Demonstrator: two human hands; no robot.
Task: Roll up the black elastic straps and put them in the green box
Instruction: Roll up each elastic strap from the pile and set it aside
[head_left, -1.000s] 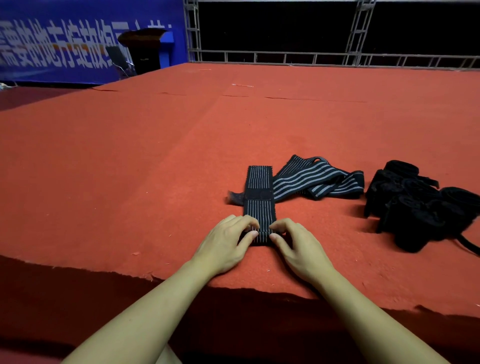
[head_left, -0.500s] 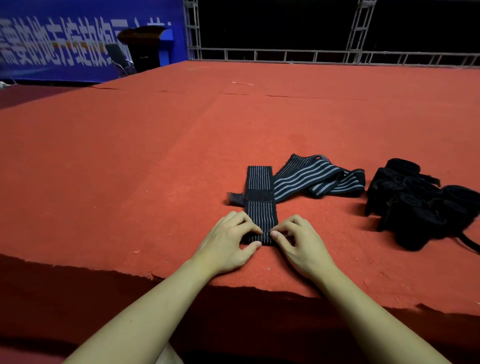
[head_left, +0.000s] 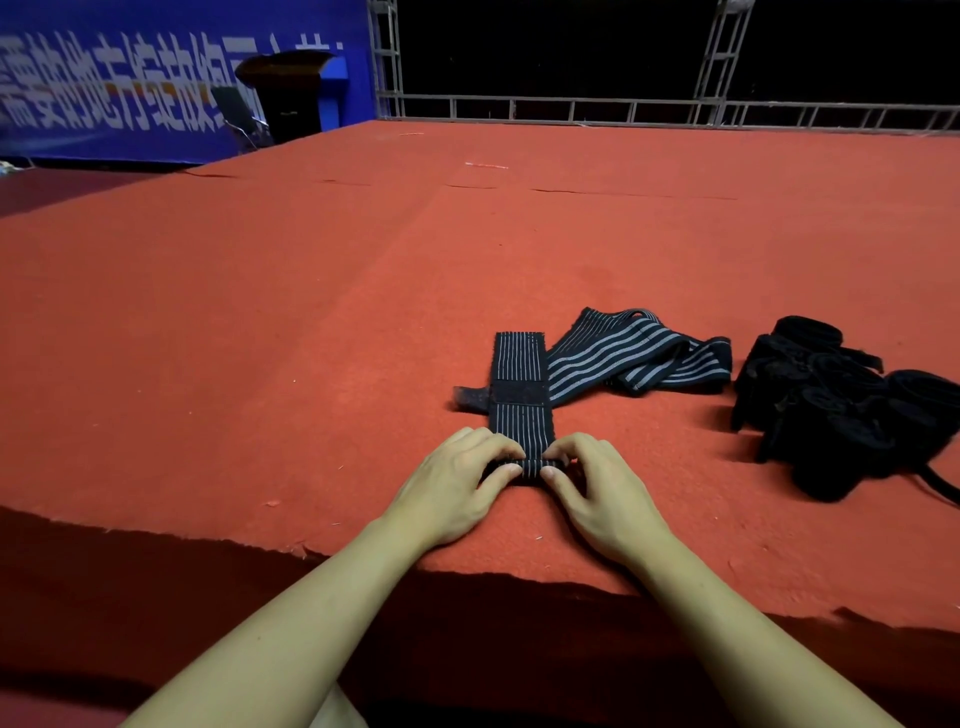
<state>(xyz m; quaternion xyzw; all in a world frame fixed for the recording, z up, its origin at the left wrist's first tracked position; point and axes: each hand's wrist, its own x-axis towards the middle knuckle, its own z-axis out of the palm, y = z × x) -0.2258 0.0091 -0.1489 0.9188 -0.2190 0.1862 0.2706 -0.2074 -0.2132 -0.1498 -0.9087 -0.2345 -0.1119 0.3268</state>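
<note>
A black elastic strap with thin grey stripes (head_left: 521, 389) lies flat on the red carpeted platform, running away from me, with a black fastener patch across its middle. Its near end is curled into a small roll. My left hand (head_left: 457, 486) and my right hand (head_left: 597, 491) pinch that roll from either side with fingers and thumbs. A second striped strap (head_left: 639, 353) lies crumpled just to the right. No green box is in view.
A heap of black straps (head_left: 841, 410) sits at the right. The red platform (head_left: 260, 322) drops off at its near edge, just below my wrists. A metal truss railing (head_left: 649, 106) and a blue banner (head_left: 130, 88) stand at the back.
The near end of the strap has been turned over into a small roll, and both hands have shifted slightly forward with it.
</note>
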